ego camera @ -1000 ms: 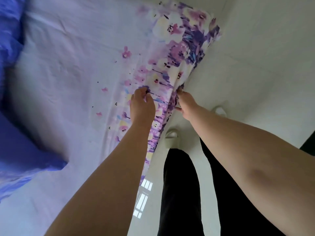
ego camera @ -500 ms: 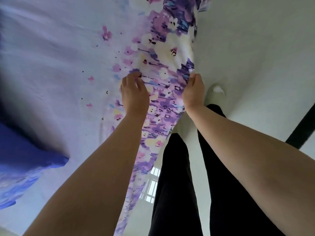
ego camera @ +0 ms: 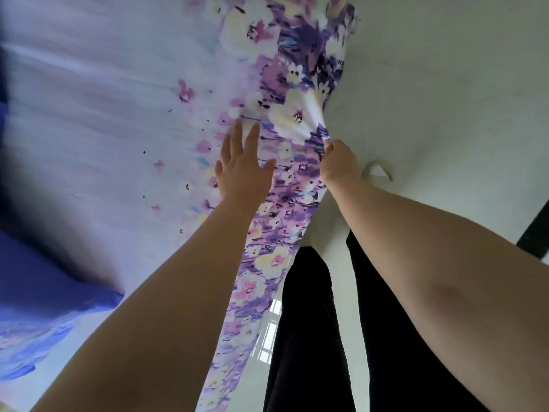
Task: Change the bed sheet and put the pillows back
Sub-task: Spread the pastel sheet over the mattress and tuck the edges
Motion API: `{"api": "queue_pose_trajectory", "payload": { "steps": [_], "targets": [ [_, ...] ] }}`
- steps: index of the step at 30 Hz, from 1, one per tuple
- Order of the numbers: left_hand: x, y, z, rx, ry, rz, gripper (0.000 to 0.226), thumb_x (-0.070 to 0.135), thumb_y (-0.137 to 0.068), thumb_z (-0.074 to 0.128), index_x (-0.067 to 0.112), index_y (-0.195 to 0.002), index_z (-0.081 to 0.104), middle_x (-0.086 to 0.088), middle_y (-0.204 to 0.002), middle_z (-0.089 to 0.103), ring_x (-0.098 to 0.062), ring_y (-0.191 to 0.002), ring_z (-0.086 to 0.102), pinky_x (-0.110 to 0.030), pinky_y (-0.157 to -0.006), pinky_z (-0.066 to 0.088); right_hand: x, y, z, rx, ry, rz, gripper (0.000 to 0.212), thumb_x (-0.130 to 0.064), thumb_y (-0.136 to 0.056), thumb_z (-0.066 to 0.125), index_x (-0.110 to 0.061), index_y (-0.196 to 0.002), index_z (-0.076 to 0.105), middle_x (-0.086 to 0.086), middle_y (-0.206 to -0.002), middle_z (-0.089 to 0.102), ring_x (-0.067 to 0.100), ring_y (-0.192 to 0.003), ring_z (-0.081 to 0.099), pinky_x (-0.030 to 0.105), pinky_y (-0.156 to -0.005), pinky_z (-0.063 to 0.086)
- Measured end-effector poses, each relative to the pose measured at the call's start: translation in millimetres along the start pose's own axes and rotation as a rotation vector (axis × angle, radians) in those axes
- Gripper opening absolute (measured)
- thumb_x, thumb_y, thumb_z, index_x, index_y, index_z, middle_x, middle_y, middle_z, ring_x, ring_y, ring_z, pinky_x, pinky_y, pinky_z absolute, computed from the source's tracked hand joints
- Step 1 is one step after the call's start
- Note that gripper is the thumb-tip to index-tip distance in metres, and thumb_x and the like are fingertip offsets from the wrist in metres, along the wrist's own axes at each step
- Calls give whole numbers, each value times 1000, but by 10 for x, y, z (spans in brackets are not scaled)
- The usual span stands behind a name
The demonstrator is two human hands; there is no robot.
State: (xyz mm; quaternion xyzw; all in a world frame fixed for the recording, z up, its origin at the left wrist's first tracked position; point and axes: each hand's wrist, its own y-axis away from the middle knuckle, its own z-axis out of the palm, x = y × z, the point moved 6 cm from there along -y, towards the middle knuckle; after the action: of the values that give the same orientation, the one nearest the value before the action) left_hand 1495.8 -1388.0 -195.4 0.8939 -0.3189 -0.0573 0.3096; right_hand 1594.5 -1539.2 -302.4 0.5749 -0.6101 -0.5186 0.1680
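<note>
A pale lilac bed sheet [ego camera: 113, 120] with a purple and pink flower border covers the bed, and its border hangs down the bed's side. My left hand [ego camera: 240, 171] lies flat on the sheet near the flowered edge, fingers straight and spread. Beside it, my right hand [ego camera: 338, 165] grips a bunched fold of the flowered border at the bed's side edge, pulling it taut. No pillow is clearly visible.
Blue bedding [ego camera: 44, 295] lies bunched on the bed at the lower left. I stand on a glossy white floor [ego camera: 445, 99] in black trousers [ego camera: 306, 322], a pale slipper [ego camera: 378, 171] by my right wrist. A dark edge [ego camera: 534, 233] shows at right.
My left hand has let go of the sheet edge and now lies flat with straight fingers. My right hand has closed on a fold of the border and draws it tight.
</note>
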Motion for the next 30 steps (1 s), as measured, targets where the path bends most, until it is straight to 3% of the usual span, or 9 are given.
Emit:
{"api": "queue_pose_trajectory", "payload": {
  "steps": [2,6,10,14,16,18,21,24,30],
  "targets": [
    [135,-99,-99,10,-26,26,66,41,-94,50,35,-150,15,7,-160,0,-24,-148,3,-54,-114,22,-55,1,-41,-46,-120,83,21,-14,-100,34,-11,-104,54,8,-97,53,23,-91,48,19,-66,36],
    [374,-296,-213,-11,16,-13,61,43,-93,51,38,-147,22,6,-160,-3,-28,-146,4,-56,-111,26,-398,48,-416,-57,-367,175,45,-33,-99,43,-19,-141,32,15,-139,42,28,-111,53,28,-79,37],
    [705,-557,-404,-2,7,19,62,45,-93,51,41,-147,21,5,-160,-6,-28,-146,3,-54,-111,27,-935,-17,-862,-178,-673,55,45,-15,-101,42,-19,-143,30,16,-124,56,30,-108,61,37,-87,53],
    [939,-857,-623,14,-44,74,67,40,-93,53,37,-149,15,3,-160,-5,-27,-146,2,-51,-112,26,-1364,-108,-997,-287,-780,86,52,2,-99,34,-23,-144,28,26,-117,59,36,-101,63,49,-103,42],
    [1015,-1054,-740,10,-84,105,75,27,-92,55,34,-151,9,3,-160,-5,-25,-147,0,-48,-115,22,-1485,-232,-1013,-302,-726,117,55,1,-98,34,-26,-146,26,12,-93,60,19,-69,55,40,-95,49],
    [1083,-1294,-844,-14,-93,118,83,18,-88,57,30,-152,4,2,-161,-5,-24,-148,-3,-48,-118,13,-1533,-409,-1033,-294,-685,166,50,-7,-100,37,-27,-145,26,9,-107,60,16,-63,53,40,-88,53],
    [1162,-1701,-907,-109,-131,145,89,37,-88,61,24,-152,1,0,-161,-3,-23,-148,-5,-48,-118,1,-1529,-726,-1065,-231,-718,306,39,-32,-101,37,-22,-139,35,4,-107,56,17,-62,60,29,-60,54],
    [1273,-2035,-898,-180,-182,211,85,52,-88,53,20,-152,8,-2,-160,8,-23,-148,2,-49,-118,0,-1437,-936,-1039,-231,-775,485,39,-44,-97,42,-15,-121,47,6,-98,56,14,-64,54,24,-56,47],
    [1515,-2412,-765,-251,-315,325,79,63,-88,42,14,-148,24,-7,-154,29,-24,-144,21,-45,-118,9,-1272,-1194,-965,-127,-909,609,23,-27,-93,55,-19,-72,53,-6,-43,53,7,-46,45,18,-46,39]
  ]
}}
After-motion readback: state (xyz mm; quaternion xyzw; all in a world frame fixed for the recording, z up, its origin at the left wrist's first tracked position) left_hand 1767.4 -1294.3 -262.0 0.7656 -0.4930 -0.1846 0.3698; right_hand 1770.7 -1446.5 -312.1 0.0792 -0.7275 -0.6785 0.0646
